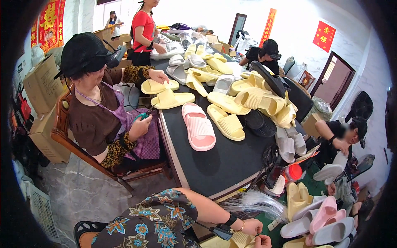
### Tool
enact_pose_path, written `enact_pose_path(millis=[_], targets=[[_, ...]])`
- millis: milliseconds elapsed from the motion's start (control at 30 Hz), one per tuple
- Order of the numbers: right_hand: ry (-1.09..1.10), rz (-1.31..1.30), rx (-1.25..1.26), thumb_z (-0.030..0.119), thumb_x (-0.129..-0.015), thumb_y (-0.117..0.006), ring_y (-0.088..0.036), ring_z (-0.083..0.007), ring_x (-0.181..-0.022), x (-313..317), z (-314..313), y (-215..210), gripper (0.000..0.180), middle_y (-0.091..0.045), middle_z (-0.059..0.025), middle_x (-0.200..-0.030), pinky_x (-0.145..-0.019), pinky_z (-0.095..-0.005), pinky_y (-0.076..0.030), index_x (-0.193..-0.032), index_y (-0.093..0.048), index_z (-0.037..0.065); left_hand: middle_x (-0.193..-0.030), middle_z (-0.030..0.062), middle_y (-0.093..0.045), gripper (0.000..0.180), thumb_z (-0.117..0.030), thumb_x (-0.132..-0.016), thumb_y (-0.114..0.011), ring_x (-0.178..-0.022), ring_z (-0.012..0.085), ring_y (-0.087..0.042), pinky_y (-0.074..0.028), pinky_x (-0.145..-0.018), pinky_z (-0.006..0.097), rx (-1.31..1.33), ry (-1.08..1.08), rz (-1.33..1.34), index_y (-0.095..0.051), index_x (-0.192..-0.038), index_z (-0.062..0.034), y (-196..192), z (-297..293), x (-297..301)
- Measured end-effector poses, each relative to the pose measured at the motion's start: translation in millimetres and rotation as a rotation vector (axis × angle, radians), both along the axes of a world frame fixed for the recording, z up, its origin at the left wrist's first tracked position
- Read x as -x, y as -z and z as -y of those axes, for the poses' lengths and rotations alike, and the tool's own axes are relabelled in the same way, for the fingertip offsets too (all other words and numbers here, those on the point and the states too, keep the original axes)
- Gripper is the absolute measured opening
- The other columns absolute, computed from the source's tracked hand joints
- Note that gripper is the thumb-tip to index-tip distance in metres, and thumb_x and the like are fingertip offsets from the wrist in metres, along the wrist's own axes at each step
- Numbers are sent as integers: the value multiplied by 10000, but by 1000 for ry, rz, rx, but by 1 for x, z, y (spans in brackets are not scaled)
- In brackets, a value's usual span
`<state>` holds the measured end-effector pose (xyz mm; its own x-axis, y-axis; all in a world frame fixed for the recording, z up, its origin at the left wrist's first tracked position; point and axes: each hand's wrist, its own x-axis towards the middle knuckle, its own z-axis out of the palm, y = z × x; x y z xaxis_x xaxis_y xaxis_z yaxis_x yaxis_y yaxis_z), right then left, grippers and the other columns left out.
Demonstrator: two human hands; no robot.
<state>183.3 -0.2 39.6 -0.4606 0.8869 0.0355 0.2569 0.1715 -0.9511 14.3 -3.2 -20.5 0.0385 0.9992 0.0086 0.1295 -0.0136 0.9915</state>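
Note:
My left hand (pixel 250 227), with a bracelet and a black strap at its wrist, is at the bottom edge with fingers closed. My right hand (pixel 263 241) meets it fingertip to fingertip, also closed and partly cut off by the frame. Something small and dark shows between the fingers, too small to make out. Just left of and below the hands lies a yellow slipper (pixel 239 239), mostly hidden. A small black device (pixel 221 232) on a cable hangs by my left wrist. White strands (pixel 260 203) fan out in a bundle beyond my hands.
Grey, pink and yellow slippers (pixel 326 215) pile up to the right. A red-lidded jar (pixel 293 172) stands near them. The dark table (pixel 215 169) carries many yellow slippers (pixel 226 122) and a pink one (pixel 199 127). A seated co-worker (pixel 99 99) holds green-handled snips (pixel 143 115); others work farther off.

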Motion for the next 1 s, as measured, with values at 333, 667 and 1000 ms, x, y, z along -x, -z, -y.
enact_pose_path(millis=[333, 667, 1000], targets=[[24, -87, 75, 47, -868, -646, -544, -105, -690, 1, 0, 6, 62, -621, -38, -813, -630, -235, -461, -884, -626, -10, -790, 103, -681, 198, -67, -664, -678, -745, 228, -670, -516, -627, 342, -19, 15, -23, -648, -854, -22, -2, 0, -1], [56, -73, 98, 26, -876, -623, -543, -97, -659, -2, -3, 12, 50, -613, -41, -805, -596, -224, -457, -905, -617, -14, -774, 114, -676, 231, -62, -653, -688, -717, 226, -668, -508, -602, 337, -41, 52, -31, -634, -870, -4, -5, 0, 1], [-3, -35, 75, 28, -868, -623, -550, -103, -687, 3, 2, -3, 55, -621, -46, -821, -627, -226, -455, -899, -624, -17, -744, 112, -669, 210, -66, -651, -687, -703, 234, -665, -504, -592, 337, -86, 32, -102, -637, -849, -19, 8, -9, -4]])
